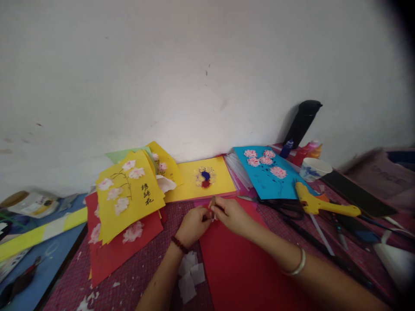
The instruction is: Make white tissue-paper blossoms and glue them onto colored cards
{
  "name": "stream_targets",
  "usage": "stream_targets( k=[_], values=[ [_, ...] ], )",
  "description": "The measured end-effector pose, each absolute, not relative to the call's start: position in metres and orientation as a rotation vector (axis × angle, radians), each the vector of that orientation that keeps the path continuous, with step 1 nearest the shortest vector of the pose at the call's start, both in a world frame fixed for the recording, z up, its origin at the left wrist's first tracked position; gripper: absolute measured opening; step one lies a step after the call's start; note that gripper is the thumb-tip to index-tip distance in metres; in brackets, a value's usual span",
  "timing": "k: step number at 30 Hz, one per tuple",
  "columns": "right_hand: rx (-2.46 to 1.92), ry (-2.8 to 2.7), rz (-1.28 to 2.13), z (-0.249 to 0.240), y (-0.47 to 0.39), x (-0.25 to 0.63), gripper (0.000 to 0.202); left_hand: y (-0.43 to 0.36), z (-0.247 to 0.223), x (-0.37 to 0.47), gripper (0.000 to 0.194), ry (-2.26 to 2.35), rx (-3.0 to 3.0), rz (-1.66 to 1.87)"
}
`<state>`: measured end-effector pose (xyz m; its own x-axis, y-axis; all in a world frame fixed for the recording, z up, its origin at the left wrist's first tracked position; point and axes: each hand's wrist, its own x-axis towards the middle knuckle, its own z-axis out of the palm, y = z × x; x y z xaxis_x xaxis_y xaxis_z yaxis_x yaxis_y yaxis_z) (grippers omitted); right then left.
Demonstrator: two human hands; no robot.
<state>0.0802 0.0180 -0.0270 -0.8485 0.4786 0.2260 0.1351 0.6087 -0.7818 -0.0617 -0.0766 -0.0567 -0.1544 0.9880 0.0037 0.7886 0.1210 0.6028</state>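
My right hand (235, 217) pinches a short brown stick (213, 202), held roughly upright. Close against it, my left hand (192, 225) has its fingertips closed around a small white tissue paper piece (214, 218) at the stick's lower end; the fingers hide most of it. Both hands are over the upper part of a red paper sheet (240, 268). By my left forearm lie several white tissue paper squares (191, 276) on the checked tablecloth (177, 216).
To the left are stacked yellow cards (129, 216) with paper flowers. A paint-dabbed yellow sheet (184, 170) lies ahead. Rightward are a blue card (259, 177), scissors (288, 209), a yellow glue gun (327, 206), a white cup (315, 168), paint bottles (287, 149) and a black bottle (302, 123).
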Motion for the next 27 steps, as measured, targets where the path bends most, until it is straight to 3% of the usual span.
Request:
stream_targets(
  k=[16,24,27],
  values=[
    [-0.52,-2.271,1.168,-0.021,0.022,0.084,0.015,-0.077,-0.051,-0.062,0.016,2.045,1.753,0.605],
    [-0.495,-2.131,1.272,-0.012,0.022,0.089,0.01,-0.107,-0.004,-0.095,0.033,2.125,1.662,0.733],
    [-0.502,-2.115,1.274,-0.009,0.02,0.09,0.011,-0.134,0.011,-0.094,0.032,2.162,1.611,0.612]
  ],
)
